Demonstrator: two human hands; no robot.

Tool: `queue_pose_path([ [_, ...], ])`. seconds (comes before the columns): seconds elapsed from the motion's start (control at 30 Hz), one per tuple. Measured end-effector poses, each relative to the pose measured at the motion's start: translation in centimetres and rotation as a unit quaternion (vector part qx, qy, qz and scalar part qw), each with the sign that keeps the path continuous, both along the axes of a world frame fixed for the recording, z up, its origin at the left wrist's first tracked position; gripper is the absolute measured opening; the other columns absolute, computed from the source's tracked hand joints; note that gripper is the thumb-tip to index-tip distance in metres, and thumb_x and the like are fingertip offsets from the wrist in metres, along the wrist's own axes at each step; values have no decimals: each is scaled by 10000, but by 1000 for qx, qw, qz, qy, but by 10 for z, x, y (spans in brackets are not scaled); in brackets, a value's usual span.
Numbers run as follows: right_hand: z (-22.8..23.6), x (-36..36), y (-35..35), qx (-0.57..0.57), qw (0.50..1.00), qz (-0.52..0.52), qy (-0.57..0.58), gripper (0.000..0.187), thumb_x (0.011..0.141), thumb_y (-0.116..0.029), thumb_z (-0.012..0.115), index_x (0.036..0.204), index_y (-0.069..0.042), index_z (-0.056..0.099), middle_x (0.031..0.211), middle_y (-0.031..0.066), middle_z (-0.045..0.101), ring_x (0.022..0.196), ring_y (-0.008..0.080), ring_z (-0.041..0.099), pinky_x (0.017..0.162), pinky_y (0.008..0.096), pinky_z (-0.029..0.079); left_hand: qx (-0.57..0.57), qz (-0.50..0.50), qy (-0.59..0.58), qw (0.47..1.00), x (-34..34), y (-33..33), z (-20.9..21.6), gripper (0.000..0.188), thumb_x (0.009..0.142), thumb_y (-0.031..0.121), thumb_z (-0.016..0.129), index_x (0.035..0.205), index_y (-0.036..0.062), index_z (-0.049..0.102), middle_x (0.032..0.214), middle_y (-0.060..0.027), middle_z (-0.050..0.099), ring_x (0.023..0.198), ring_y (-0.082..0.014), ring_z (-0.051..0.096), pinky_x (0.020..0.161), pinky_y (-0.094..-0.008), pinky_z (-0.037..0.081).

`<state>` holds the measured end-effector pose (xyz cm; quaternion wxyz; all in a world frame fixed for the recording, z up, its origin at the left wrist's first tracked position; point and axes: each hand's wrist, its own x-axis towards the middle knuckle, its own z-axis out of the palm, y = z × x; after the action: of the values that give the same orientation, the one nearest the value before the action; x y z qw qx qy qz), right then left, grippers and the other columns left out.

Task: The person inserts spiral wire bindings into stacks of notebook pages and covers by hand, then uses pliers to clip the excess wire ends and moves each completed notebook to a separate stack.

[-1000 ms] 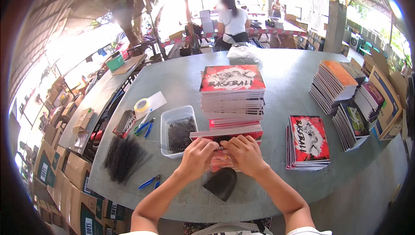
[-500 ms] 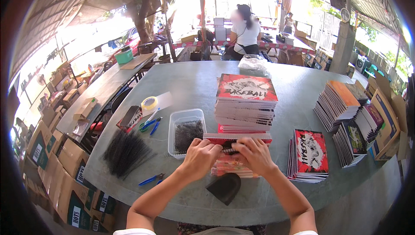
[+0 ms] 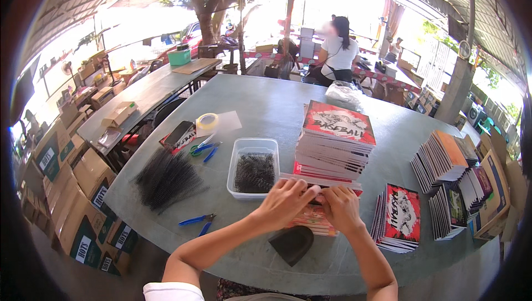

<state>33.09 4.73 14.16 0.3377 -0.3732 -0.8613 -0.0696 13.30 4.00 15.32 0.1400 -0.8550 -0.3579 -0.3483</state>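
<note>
My left hand point(image 3: 292, 201) and my right hand point(image 3: 340, 207) are close together at the near edge of a red and white booklet point(image 3: 354, 189). The fingers of both are closed on that edge, pinching close to a dark strip that they mostly cover. Directly behind the booklet rises a tall stack of red-covered booklets point(image 3: 338, 122). Below my hands lies a low pile with orange-pink covers point(image 3: 313, 218). Left of my hands, a clear plastic tub point(image 3: 230, 182) holds short black binding coils point(image 3: 255, 172). A dark rounded pad point(image 3: 292, 245) rests nearer me.
Long black coils point(image 3: 169, 182), blue-handled pliers point(image 3: 199, 222), a tape roll point(image 3: 208, 121) and a phone point(image 3: 179, 133) lie leftward. A shorter red booklet stack point(image 3: 403, 215), other booklets point(image 3: 440, 154) and a carton point(image 3: 493, 190) stand rightward. A person point(image 3: 338, 51) sits beyond the table.
The view has turned left, so the table's contents appear farther right. My hands have drawn together along the booklet's edge and now nearly touch.
</note>
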Motion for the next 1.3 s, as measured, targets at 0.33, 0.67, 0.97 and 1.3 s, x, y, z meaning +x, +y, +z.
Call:
queue_pose_path([
  [0.33,2,3,-1,-23,998,-40,44,150,791,-225,654,830,-82,631,747,59,623,737,265,608,649,379,451,9,-4,-64,998,13,-28,-15,200,805,228,636,894,76,542,861,-78,560,827,-267,565,728,-389,430],
  [0.67,6,12,-4,-85,983,-72,148,60,805,-117,624,835,-66,632,772,80,643,786,284,609,702,380,461,-154,-27,-116,981,-1,-49,-27,440,781,110,639,1201,99,510,965,-144,565,942,-327,535,796,-423,469],
  [0.97,-1,20,-11,-101,976,-10,193,80,810,-101,616,872,-65,652,793,69,651,790,263,601,712,367,470,-27,-37,-123,991,18,-20,-3,283,682,32,671,953,84,610,883,-76,562,826,-266,551,682,-374,473],
  [1.3,-2,21,-17,-61,980,-14,188,176,739,38,590,886,-36,652,759,86,628,750,278,593,687,361,475,52,44,-284,956,33,-17,20,258,660,8,698,899,88,639,835,-69,531,779,-240,544,606,-356,477],
])
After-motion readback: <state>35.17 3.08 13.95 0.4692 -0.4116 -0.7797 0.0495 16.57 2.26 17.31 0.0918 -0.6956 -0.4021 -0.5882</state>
